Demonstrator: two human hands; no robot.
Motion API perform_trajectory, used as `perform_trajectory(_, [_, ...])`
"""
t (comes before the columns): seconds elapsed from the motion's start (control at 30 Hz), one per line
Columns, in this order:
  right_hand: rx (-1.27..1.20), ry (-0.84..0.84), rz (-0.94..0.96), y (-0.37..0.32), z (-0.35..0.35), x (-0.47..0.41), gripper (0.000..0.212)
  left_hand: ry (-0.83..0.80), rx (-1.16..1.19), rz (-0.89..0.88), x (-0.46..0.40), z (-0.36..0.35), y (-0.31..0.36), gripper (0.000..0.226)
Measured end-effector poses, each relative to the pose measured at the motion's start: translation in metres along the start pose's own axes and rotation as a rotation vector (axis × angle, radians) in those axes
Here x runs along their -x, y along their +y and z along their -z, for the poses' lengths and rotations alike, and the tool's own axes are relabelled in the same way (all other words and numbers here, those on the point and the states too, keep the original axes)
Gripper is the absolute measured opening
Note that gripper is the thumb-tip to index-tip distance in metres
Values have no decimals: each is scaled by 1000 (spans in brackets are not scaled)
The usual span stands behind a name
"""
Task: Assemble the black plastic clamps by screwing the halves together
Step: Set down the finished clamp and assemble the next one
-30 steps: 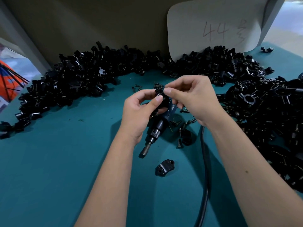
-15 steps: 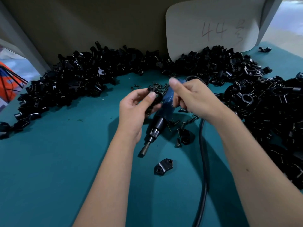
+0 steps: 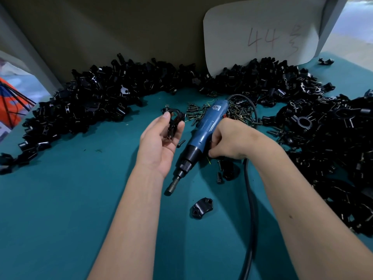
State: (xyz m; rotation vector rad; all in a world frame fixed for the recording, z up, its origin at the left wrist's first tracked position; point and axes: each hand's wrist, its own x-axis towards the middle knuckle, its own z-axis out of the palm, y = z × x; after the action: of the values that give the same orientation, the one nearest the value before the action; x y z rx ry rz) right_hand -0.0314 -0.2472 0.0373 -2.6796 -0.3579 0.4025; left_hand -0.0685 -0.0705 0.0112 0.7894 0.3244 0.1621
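My left hand point(image 3: 159, 140) holds a black plastic clamp point(image 3: 174, 120) between thumb and fingertips, palm turned up, above the teal table. My right hand point(image 3: 228, 138) curls around the body of a blue electric screwdriver point(image 3: 203, 134) that lies on the table with its bit pointing toward me and left. A single clamp half point(image 3: 201, 207) lies near the screwdriver's tip. Loose dark screws point(image 3: 240, 112) are scattered behind the screwdriver.
Large heaps of black clamp parts curve along the back left point(image 3: 90, 102) and fill the right side point(image 3: 333, 142). The screwdriver's black cable point(image 3: 250, 209) runs toward me along my right forearm. A white card marked 44 point(image 3: 260, 31) leans on the back wall.
My hands have come apart. The right hand dropped from the clamp onto the screwdriver body; the left hand moved left holding the clamp alone.
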Motion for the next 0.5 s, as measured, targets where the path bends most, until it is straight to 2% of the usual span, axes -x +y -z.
perform_trajectory(0.07, [0, -38, 15, 3, 6, 2, 9, -30, -36, -2, 0, 1, -1, 2])
perform_trajectory(0.2, [-138, -15, 3, 21, 19, 5, 19, -72, -108, -11, 0, 2, -1, 50])
perform_trajectory(0.27, [-357, 101, 15, 23, 18, 5, 19, -100, -133, -12, 0, 1, -2, 61])
perform_trajectory(0.37, [-651, 320, 164, 14, 12, 3, 15, -121, -153, 1, 1, 0, -3, 63])
perform_trajectory(0.5, [-848, 442, 329, -2, 3, 1, 10, -168, -196, 23, 2, 0, -2, 62])
